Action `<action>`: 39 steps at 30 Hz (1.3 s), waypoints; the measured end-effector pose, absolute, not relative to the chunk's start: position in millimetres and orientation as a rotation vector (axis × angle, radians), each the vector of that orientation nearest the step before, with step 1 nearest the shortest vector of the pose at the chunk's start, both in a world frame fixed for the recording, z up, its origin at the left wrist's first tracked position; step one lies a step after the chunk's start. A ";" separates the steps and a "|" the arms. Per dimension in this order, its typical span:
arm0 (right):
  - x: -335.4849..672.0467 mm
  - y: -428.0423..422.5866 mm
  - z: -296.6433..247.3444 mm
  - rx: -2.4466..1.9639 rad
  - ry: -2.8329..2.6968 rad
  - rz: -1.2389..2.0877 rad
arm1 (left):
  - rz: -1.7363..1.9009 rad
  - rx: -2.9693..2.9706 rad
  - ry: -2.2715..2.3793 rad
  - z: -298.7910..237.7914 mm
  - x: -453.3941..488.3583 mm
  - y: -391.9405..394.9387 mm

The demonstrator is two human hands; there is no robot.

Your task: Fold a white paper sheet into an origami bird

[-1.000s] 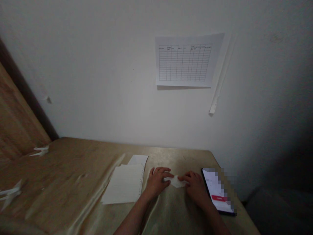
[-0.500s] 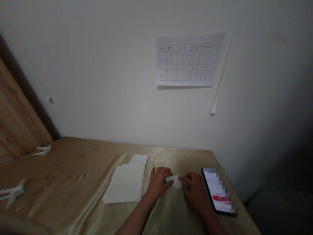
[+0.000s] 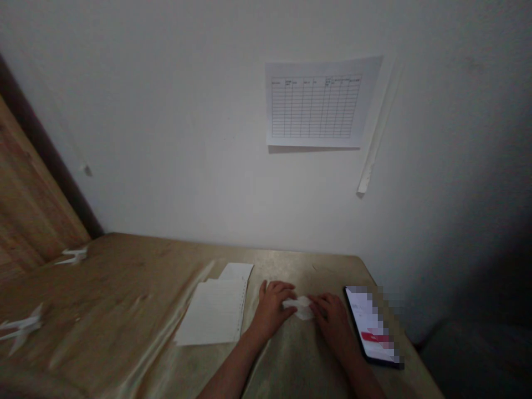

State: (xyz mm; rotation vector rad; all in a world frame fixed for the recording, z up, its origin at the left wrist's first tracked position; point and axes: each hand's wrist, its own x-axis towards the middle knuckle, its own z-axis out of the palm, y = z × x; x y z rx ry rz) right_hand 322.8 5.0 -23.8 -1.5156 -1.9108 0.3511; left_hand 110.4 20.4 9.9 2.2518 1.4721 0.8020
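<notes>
1. Head view, one moment: a person's two bare forearms reach onto a tan table (image 3: 124, 288) that stands against a white wall.
2. Folded paper (image 3: 302, 308): small, white, creased, lying on the table top near its right end, between the two hands and touching both.
3. Left hand (image 3: 272, 311): palm down, fingers bent and closed on the left edge of the folded paper, thumb tucked toward it.
4. Right hand (image 3: 332, 322): palm down, fingertips pressed and closed on the right edge of the folded paper; whether the thumb goes under the paper cannot be told.
5. Lined sheets (image 3: 214, 317): a loose white stack, flat, just left of the left hand, with one more sheet poking out behind it.
6. Phone (image 3: 369, 328): lying flat, screen lit, just right of the right hand, near the table's right edge.
7. Paper shapes: one small white folded piece (image 3: 71, 255) at the far left rear of the table, another (image 3: 20, 328) at the left front; both well apart from the hands.
8. Chart (image 3: 318, 105): a printed grid sheet fixed to the wall above the hands.
9. White strip (image 3: 374, 145): slanted on the wall, just right of the chart.
10. Wooden panel (image 3: 25, 216): brown, at the left edge.
</notes>
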 end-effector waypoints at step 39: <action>315.9 -3.0 -2.9 -1.532 -2.029 0.279 | 0.666 2.234 1.445 2.2 110.7 22.7</action>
